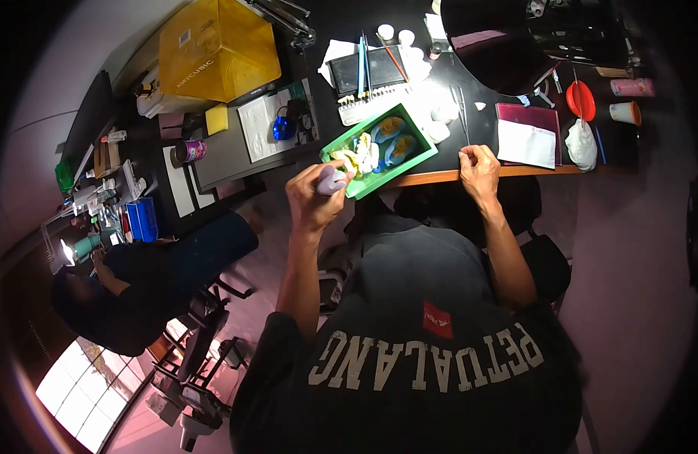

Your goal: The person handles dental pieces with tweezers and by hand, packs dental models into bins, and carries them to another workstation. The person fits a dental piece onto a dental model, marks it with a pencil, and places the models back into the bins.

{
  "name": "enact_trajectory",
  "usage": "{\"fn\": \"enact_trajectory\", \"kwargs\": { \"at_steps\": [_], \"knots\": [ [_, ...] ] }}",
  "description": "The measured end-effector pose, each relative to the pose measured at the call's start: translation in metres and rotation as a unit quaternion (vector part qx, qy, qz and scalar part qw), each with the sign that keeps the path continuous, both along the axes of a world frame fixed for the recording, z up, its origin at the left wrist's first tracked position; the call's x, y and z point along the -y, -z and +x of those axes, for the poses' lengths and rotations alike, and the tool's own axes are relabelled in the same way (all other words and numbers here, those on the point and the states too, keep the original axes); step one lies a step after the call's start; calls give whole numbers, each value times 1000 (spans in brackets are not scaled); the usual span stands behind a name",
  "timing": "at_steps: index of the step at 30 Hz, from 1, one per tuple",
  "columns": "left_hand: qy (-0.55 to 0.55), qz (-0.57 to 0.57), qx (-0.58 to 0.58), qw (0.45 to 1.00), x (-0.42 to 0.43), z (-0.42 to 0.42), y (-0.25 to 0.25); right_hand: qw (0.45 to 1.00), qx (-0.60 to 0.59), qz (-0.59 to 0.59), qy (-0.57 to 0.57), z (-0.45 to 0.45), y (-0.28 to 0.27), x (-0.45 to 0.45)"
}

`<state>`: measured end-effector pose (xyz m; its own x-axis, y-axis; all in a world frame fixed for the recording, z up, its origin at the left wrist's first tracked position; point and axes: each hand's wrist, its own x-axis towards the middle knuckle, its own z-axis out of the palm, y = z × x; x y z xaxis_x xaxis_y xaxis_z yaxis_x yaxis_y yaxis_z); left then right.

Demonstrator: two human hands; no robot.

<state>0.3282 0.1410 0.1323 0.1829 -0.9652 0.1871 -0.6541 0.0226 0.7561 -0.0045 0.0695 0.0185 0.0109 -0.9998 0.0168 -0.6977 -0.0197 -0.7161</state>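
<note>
Your left hand (310, 198) curls its fingers round a pale lilac object (331, 180) at the near end of the green tray (399, 169), your right hand (479, 175) bends its fingers at the table edge (432, 178), whether pinching I cannot tell, with white pots (439, 131) crowding the tray and brushes (361, 64) beyond

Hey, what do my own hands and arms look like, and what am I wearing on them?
Your left hand and right hand are both ungloved, with bare wrists and forearms. Short, loose dark sleeves end near your elbows. They belong to a dark shirt with pale block lettering and a red patch on the front.
</note>
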Motion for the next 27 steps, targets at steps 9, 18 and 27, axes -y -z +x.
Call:
{"fn": "enact_trajectory", "kwargs": {
  "at_steps": [9, 18, 27],
  "knots": [
    [14, -5, -20, 1000, 9, -5, 18, 1000, 7, 1, 3, 0, 1, -2],
    [-38, 8, -45, 998, -11, 13, 23, 1000, 18, 3, 11, -2, 4, -2],
    [-2, 38, -37, 999, -8, 10, 16, 999, 24, 17, 22, -2, 9, -2]
  ]
}}
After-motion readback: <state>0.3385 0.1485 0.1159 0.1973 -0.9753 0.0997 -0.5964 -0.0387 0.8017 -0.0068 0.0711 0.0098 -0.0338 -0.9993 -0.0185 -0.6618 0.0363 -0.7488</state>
